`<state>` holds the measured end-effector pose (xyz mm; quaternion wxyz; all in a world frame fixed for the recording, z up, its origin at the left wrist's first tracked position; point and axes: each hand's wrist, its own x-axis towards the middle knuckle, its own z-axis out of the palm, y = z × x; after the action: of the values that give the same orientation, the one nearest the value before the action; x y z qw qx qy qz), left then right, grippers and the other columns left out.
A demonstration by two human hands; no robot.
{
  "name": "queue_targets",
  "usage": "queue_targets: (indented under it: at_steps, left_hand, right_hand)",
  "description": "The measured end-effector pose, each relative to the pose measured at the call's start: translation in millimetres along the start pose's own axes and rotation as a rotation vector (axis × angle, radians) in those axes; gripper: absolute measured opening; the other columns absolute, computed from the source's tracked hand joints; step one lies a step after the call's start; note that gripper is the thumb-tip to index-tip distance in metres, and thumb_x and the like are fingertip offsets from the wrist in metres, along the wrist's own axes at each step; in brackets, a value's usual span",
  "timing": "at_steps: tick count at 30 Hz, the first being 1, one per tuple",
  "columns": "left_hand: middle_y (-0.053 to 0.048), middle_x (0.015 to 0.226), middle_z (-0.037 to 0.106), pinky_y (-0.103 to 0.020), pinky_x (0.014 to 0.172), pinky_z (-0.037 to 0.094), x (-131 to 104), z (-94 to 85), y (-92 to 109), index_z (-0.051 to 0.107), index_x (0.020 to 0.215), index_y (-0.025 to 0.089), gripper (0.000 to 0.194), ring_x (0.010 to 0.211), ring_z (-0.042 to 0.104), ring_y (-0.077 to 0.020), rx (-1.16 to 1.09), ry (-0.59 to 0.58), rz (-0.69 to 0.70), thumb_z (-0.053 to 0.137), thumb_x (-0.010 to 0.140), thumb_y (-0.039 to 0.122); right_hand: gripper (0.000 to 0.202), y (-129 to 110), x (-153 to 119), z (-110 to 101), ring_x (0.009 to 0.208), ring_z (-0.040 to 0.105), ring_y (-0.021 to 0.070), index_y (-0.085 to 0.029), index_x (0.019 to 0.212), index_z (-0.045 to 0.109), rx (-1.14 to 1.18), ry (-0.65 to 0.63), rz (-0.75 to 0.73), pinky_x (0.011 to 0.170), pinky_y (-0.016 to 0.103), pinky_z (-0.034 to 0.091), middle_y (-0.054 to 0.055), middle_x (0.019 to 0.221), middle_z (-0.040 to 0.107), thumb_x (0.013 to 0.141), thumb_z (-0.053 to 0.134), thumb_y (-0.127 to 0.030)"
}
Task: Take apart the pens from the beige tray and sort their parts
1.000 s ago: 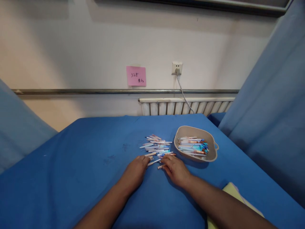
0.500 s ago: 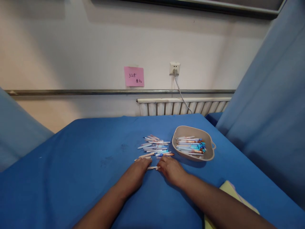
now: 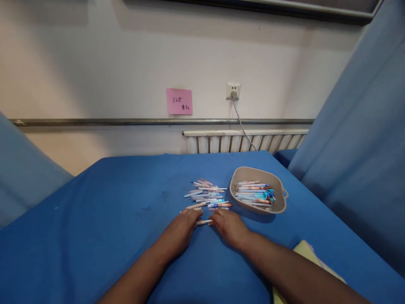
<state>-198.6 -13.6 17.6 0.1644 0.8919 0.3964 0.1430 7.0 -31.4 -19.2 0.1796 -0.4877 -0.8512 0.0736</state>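
Note:
A pale pen (image 3: 204, 222) spans the gap between my two hands, low over the blue cloth. My left hand (image 3: 183, 226) has its fingers curled round the pen's left end. At the other end, the fingers of my right hand (image 3: 228, 226) are closed together, touching its tip. Just beyond both hands lies a loose pile of pens (image 3: 207, 194), white, light blue and peach, mostly lying sideways. Some pens of the pile reach under my left fingers, where I cannot see them fully.
To the right of the pile stands a beige basket (image 3: 280, 207) with several pens (image 3: 253, 194) in it. Blue cloth (image 3: 110, 219) covers the table. A yellow cloth-like item (image 3: 305, 251) lies partly under my right forearm. Curtains hang at both sides; a radiator (image 3: 221, 141) is behind.
The pen between my hands is tilted slightly more, its right end a little higher. Both hands stay in nearly the same place; the whole view has shifted slightly.

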Motion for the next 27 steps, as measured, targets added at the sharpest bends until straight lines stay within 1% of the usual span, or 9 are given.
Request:
queue_targets:
  at_steps: [2, 4, 7, 11, 13, 15, 19, 23, 27]
  left_hand:
    - [-0.007, 0.105, 0.062, -0.034, 0.085, 0.042, 0.4, 0.5, 0.7, 0.056, 0.11, 0.022, 0.024, 0.096, 0.056, -0.0221, -0.014, -0.011, 0.01, 0.039, 0.094, 0.028]
    - [-0.007, 0.106, 0.062, -0.034, 0.085, 0.042, 0.7, -1.1, 0.6, 0.056, 0.108, 0.022, 0.023, 0.097, 0.056, -0.022, -0.022, -0.011, 0.015, 0.04, 0.094, 0.031]
    - [-0.007, 0.107, 0.062, -0.034, 0.085, 0.042, 0.5, -3.9, 0.4, 0.057, 0.106, 0.021, 0.023, 0.096, 0.056, -0.0221, -0.019, -0.009, 0.016, 0.04, 0.094, 0.032]
    - [-0.007, 0.103, 0.062, -0.035, 0.085, 0.041, -0.6, -5.3, -0.5, 0.057, 0.105, 0.021, 0.023, 0.096, 0.055, -0.0221, 0.006, -0.029, 0.028, 0.038, 0.095, 0.029]
    - [-0.007, 0.104, 0.061, -0.034, 0.085, 0.041, -1.0, -6.1, -1.3, 0.057, 0.105, 0.021, 0.022, 0.095, 0.054, -0.0219, 0.02, -0.029, 0.031, 0.038, 0.095, 0.028]
    - [-0.007, 0.101, 0.061, -0.033, 0.083, 0.041, -1.1, -7.5, -1.8, 0.058, 0.101, 0.021, 0.022, 0.093, 0.054, -0.0214, 0.032, -0.029, 0.031, 0.037, 0.095, 0.028]
    - [-0.006, 0.095, 0.06, -0.031, 0.078, 0.04, -1.1, -11.3, -0.3, 0.06, 0.094, 0.02, 0.028, 0.087, 0.054, -0.0199, 0.047, -0.029, 0.034, 0.033, 0.096, 0.03]
    - [-0.006, 0.098, 0.061, -0.031, 0.08, 0.04, -1.1, -13.3, 0.2, 0.06, 0.097, 0.021, 0.029, 0.09, 0.054, -0.0197, 0.036, -0.021, 0.03, 0.033, 0.096, 0.032]
    - [-0.005, 0.098, 0.063, -0.031, 0.08, 0.041, -0.2, -11.7, -1.8, 0.06, 0.099, 0.021, 0.025, 0.09, 0.055, -0.02, -0.009, 0.001, -0.017, 0.039, 0.094, 0.034]
  right_hand:
    - [0.022, 2.7, 0.5, -0.8, 0.083, 0.061, 0.0188, -0.021, 0.093, 0.063, -0.056, -0.018, -0.039, 0.072, 0.026, 0.045, 0.005, 0.089, 0.065, 0.094, 0.043, -0.031]
    - [0.022, 4.7, 0.4, -3.4, 0.082, 0.06, 0.0181, -0.021, 0.09, 0.063, -0.096, -0.012, -0.053, 0.07, 0.026, 0.044, 0.004, 0.088, 0.064, 0.094, 0.043, -0.03]
    - [0.023, 5.8, -1.0, -8.6, 0.083, 0.059, 0.017, -0.021, 0.088, 0.062, -0.11, 0.006, -0.063, 0.07, 0.024, 0.042, 0.003, 0.087, 0.064, 0.094, 0.042, -0.031]
    - [0.026, 5.8, -3.0, -11.6, 0.083, 0.058, 0.0163, -0.02, 0.086, 0.062, -0.108, 0.01, -0.085, 0.072, 0.024, 0.041, 0.003, 0.084, 0.064, 0.095, 0.041, -0.031]
    - [0.024, 6.7, -3.4, -11.4, 0.083, 0.058, 0.0164, -0.02, 0.088, 0.063, -0.11, 0.013, -0.08, 0.071, 0.024, 0.04, 0.003, 0.085, 0.064, 0.095, 0.041, -0.029]
    - [0.022, 8.2, -3.6, -11.1, 0.083, 0.058, 0.0166, -0.02, 0.09, 0.063, -0.108, 0.017, -0.071, 0.071, 0.024, 0.04, 0.004, 0.087, 0.065, 0.094, 0.041, -0.025]
    - [0.022, 10.6, -4.2, -12.2, 0.083, 0.058, 0.0168, -0.02, 0.091, 0.063, -0.083, 0.032, -0.066, 0.071, 0.024, 0.041, 0.005, 0.088, 0.065, 0.093, 0.041, -0.021]
    - [0.026, 12.4, -5.0, -12.9, 0.081, 0.059, 0.0162, -0.019, 0.087, 0.063, -0.009, 0.094, -0.062, 0.072, 0.024, 0.042, 0.005, 0.084, 0.065, 0.095, 0.039, -0.024]
    - [0.026, 16.4, -4.6, -9.9, 0.087, 0.059, 0.0161, -0.018, 0.091, 0.063, 0.1, 0.157, -0.072, 0.078, 0.025, 0.042, 0.006, 0.088, 0.065, 0.096, 0.038, -0.025]
